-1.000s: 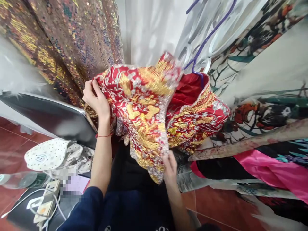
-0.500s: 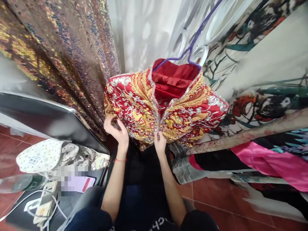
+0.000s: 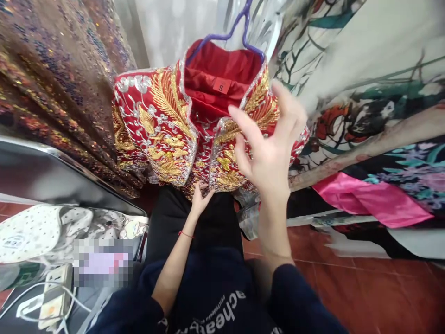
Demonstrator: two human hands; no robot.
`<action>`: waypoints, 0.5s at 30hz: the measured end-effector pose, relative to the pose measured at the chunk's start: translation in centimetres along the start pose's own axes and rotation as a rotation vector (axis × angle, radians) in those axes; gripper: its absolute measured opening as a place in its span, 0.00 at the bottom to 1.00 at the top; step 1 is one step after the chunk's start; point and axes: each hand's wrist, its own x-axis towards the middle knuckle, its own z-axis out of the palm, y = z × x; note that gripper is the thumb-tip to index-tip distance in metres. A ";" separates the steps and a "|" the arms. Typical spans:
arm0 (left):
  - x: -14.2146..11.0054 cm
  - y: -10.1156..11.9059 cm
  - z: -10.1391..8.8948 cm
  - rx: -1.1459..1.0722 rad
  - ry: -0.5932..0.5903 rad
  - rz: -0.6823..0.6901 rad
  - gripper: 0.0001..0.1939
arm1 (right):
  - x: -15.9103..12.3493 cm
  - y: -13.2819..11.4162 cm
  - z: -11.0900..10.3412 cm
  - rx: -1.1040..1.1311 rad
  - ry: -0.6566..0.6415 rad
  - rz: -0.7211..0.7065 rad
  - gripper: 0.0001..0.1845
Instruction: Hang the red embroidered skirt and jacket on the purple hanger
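Note:
A red jacket [image 3: 163,125] with gold and silver embroidery hangs on a purple hanger [image 3: 239,28] in front of me, its red lining and a small size tag showing at the collar. My left hand [image 3: 200,199] pinches the bottom hem at the front opening. My right hand [image 3: 269,148] is raised in front of the jacket's right panel with its fingers spread and holds nothing.
Sequined brown-gold fabric [image 3: 52,79] hangs at the left. Floral printed cloth [image 3: 365,79] and pink satin [image 3: 368,199] hang at the right. A dark tilted panel [image 3: 52,171], a dotted white cloth [image 3: 31,232] and a power strip [image 3: 55,297] lie at the lower left on red floor tiles [image 3: 365,297].
The lifted front panel has dropped and the jacket now hangs closed. My right hand let go of the hem and rose with fingers spread. My left hand moved to the centre hem.

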 end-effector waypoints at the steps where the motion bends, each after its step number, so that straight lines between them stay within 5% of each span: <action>1: 0.0 -0.7 0.0 -0.015 -0.045 -0.004 0.24 | 1.2 0.2 -0.6 -0.039 -0.046 -0.007 0.26; 4: -0.1 -1.8 -0.3 0.000 -0.087 0.007 0.15 | 3.9 0.7 -1.7 -0.053 -0.218 0.067 0.23; 7: -0.3 -2.0 -0.5 0.009 -0.147 0.034 0.12 | 5.6 1.1 -2.1 0.094 -0.272 0.051 0.08; 11: -0.5 -1.2 -0.7 0.001 -0.163 0.065 0.14 | 6.8 2.3 -2.5 0.104 -0.322 0.000 0.25; 15: 0.2 0.5 -2.5 0.009 0.051 0.100 0.18 | 6.8 5.2 -3.3 0.060 -0.149 -0.060 0.23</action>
